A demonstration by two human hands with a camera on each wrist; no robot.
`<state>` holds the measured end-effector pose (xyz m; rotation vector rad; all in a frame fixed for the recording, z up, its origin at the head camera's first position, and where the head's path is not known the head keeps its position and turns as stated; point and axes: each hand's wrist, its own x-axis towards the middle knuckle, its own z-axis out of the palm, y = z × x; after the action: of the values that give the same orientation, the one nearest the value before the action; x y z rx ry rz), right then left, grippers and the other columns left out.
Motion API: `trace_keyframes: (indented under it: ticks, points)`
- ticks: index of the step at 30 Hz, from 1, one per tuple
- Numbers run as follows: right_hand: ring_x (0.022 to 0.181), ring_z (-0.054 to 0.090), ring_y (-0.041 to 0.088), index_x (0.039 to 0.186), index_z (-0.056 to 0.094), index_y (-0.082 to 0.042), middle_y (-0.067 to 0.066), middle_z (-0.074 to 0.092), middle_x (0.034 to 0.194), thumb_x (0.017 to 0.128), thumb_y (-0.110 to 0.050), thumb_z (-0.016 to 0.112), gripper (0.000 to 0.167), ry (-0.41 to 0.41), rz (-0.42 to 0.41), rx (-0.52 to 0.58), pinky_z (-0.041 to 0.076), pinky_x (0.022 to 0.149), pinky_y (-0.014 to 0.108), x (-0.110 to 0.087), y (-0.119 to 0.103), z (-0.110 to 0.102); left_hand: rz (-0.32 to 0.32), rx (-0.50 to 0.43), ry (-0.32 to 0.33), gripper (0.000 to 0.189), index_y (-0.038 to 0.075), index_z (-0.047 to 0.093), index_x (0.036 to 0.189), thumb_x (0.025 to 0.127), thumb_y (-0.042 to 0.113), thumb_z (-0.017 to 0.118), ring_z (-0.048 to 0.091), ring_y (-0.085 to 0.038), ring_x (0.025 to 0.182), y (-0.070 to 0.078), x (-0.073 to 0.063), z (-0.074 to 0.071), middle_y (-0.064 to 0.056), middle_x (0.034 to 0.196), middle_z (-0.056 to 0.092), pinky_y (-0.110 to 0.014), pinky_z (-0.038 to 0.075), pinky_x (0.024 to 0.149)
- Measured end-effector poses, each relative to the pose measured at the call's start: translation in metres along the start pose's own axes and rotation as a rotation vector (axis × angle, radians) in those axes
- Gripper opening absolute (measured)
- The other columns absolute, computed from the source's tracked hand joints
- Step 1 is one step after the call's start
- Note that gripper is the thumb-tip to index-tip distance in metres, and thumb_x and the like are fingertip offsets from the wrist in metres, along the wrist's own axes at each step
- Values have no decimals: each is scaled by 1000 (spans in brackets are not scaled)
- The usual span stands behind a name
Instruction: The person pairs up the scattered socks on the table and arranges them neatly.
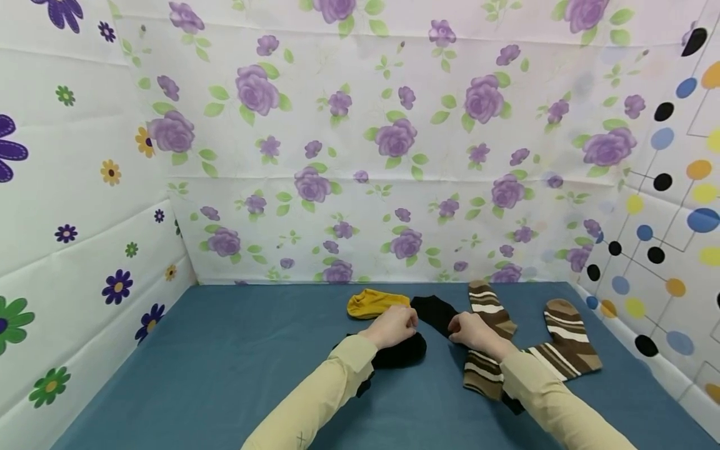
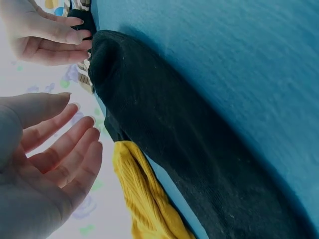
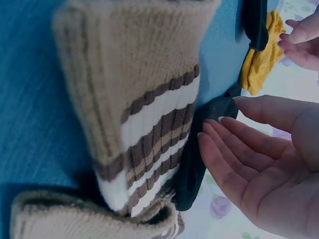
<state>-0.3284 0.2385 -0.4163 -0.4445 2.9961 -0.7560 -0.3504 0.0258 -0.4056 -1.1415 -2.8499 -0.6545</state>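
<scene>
My left hand [image 1: 392, 326] is over a black sock [image 1: 402, 353], its fingers loosely bent. In the left wrist view, that hand [image 2: 55, 154] holds nothing, and the long black sock [image 2: 164, 129] lies beside it. My right hand [image 1: 474, 331] is at the lower end of another black sock [image 1: 434, 312]. In the right wrist view, the fingertips [image 3: 227, 124] are right at this black sock [image 3: 192, 154], with thumb and fingers apart. Just beyond the left hand lies a yellow sock [image 1: 374, 303]. A brown, white and tan striped sock [image 1: 485, 306] lies by the right hand, partly under the forearm.
A second striped sock [image 1: 568, 340] lies at the right, bent at the heel. Part of a black item [image 1: 513, 403] shows under the right sleeve. The blue tablecloth [image 1: 225, 362] meets a flowered back wall [image 1: 360, 212] and patterned side walls.
</scene>
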Motion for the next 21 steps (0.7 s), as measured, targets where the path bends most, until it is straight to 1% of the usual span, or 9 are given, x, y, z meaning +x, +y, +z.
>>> trace_keyframes:
  ticks: [4,8,12,14,17,19,21]
  points:
    - [72,58,21,91,65,5,7,61,81,80,2,64,12,-5,2,2,48,62,35,-5,-4,-1,-2,-1,2,7,6,64,93,86,6,60,51,-11,74,1,3,1,2,81,54,-20,43,66]
    - [65,57,17,86,66,4,5,60,75,80,2,63,7,-9,-16,-7,47,59,34,-10,-6,-4,-24,-11,14,6,4,63,91,86,5,60,50,-11,71,4,6,-1,1,79,54,-21,43,64]
    - [60,54,14,82,66,2,2,59,71,81,2,62,4,-10,-36,-1,46,56,32,-14,-6,-6,-79,-19,37,4,6,62,87,85,4,60,50,-10,67,5,11,-1,2,76,54,-22,43,61]
    - [60,55,14,83,66,2,2,59,70,81,2,61,5,-2,-49,16,46,55,31,-14,-6,-6,-114,-36,40,3,6,62,84,85,4,60,50,-10,65,5,13,-1,2,74,54,-22,43,59]
    - [62,56,17,85,66,2,4,59,71,83,2,60,6,24,-38,58,46,56,31,-13,-4,-8,-160,-69,51,6,6,60,79,83,1,59,49,-11,60,4,17,1,1,71,53,-23,42,56]
    - [63,57,17,87,65,3,3,59,72,84,1,60,6,53,-16,70,46,56,31,-12,-2,-9,-187,-85,65,10,6,57,75,82,-1,58,45,-10,55,3,19,2,1,66,50,-22,39,53]
    - [63,57,17,88,65,2,3,59,73,84,0,60,6,83,7,70,46,56,32,-12,1,-11,-209,-87,80,15,5,52,69,81,-3,57,37,-10,49,3,22,3,1,59,42,-23,33,48]
